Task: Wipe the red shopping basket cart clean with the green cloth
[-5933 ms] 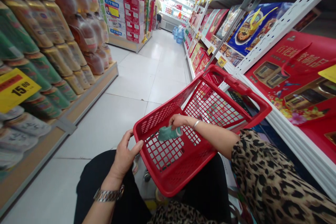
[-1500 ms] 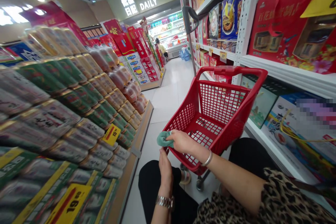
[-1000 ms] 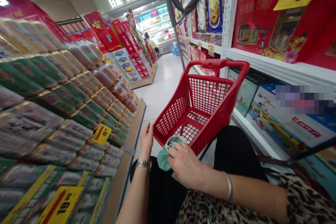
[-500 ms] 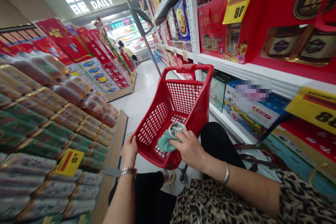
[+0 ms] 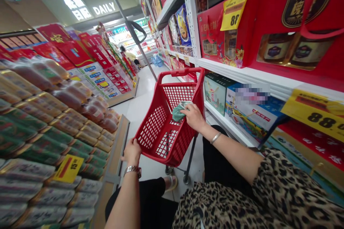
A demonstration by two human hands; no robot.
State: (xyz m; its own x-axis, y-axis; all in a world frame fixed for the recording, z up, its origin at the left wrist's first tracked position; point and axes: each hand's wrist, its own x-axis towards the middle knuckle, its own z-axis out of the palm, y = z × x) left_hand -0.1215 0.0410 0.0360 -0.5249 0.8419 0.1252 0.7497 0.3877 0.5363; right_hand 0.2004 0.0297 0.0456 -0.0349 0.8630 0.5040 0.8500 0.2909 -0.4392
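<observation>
A red plastic shopping basket on a wheeled frame stands in the aisle in front of me. My left hand is closed on its near left rim. My right hand holds a crumpled teal cloth and presses it on the basket's right rim, near the far end. Nothing shows inside the basket. A watch sits on my left wrist and a bangle on my right.
Stacked packs of drinks with yellow price tags fill the low shelf on the left. White shelves with red gift boxes line the right. The white tiled aisle runs ahead to a person far off.
My right hand has carried the cloth from the basket's near rim along the right rim toward the far end. My left hand keeps its hold on the near left rim.
</observation>
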